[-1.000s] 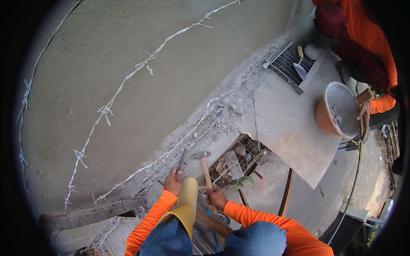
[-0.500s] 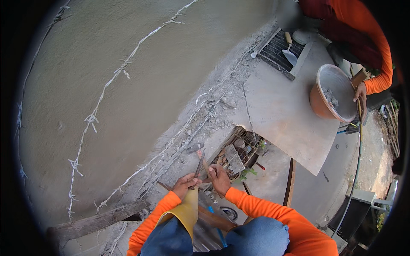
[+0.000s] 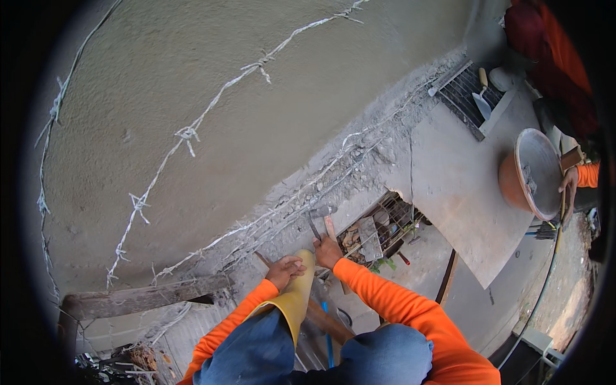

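Observation:
My right hand point(image 3: 328, 252) is closed around a hammer with a pale reddish handle point(image 3: 330, 226); its grey head point(image 3: 324, 210) lies close to the rubble-strewn wall edge. A thin dark metal rod, like a chisel point(image 3: 313, 226), sticks up from the same hand beside the handle. My left hand point(image 3: 285, 272) rests against the top of a yellow rubber boot point(image 3: 301, 273), its fingers loosely bent and apart, with nothing visible in them. Both arms wear orange sleeves.
Barbed wire point(image 3: 186, 135) runs across the grey plastered wall point(image 3: 282, 122). An opening with metal bars point(image 3: 391, 218) lies right of my hands. Farther right, a co-worker's hand point(image 3: 568, 181) is at an orange bucket point(image 3: 513, 183). A trowel point(image 3: 481, 102) lies on a dark grate point(image 3: 462, 96).
The hammer and chisel, earlier between both hands, are now in my right hand. My left hand has come away from them onto the boot. The view has shifted left.

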Demonstrator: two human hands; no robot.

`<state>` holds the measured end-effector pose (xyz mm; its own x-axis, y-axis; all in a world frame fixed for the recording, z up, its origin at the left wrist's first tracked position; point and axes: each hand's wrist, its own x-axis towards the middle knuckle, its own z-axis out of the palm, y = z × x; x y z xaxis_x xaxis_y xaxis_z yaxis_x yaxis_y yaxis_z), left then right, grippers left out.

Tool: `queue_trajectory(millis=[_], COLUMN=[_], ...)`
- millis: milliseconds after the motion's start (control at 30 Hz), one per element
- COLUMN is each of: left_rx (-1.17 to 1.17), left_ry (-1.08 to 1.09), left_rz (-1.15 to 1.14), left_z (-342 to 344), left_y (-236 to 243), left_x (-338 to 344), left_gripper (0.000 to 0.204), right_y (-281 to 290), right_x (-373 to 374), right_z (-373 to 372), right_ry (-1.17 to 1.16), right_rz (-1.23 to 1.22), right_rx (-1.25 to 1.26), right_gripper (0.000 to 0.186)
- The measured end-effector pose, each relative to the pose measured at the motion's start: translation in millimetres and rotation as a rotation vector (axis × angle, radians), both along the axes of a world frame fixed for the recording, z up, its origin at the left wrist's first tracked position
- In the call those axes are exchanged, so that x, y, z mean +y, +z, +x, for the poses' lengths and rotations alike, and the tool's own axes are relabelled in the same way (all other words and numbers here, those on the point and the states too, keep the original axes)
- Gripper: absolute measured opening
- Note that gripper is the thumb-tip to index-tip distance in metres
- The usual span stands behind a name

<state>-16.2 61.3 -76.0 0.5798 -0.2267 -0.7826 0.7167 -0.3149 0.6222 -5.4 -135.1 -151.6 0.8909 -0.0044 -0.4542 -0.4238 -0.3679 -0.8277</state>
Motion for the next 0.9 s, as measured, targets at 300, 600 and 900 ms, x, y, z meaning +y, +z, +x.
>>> queue_trajectory(millis=[300, 600, 900], left_rx=[-0.054, 0.058, 0.128], left_ry=[-0.005, 0.059, 0.332], left_rz=[-0.076, -0.079, -0.085], left_z=[1, 21, 25], left_y=[-3, -30, -22], left_x=[8, -42, -21], left_gripper=[0.034, 0.034, 0.041], right_y=[-17, -12, -12], right_x=[13, 5, 19], right_z=[23, 23, 20], right_ry=[-0.147, -0.122, 0.143], right_rz=[0.269, 0.291, 0.135], right_rx=[0.018, 0.027, -0.046], right_gripper=[0.042, 0.042, 0.053])
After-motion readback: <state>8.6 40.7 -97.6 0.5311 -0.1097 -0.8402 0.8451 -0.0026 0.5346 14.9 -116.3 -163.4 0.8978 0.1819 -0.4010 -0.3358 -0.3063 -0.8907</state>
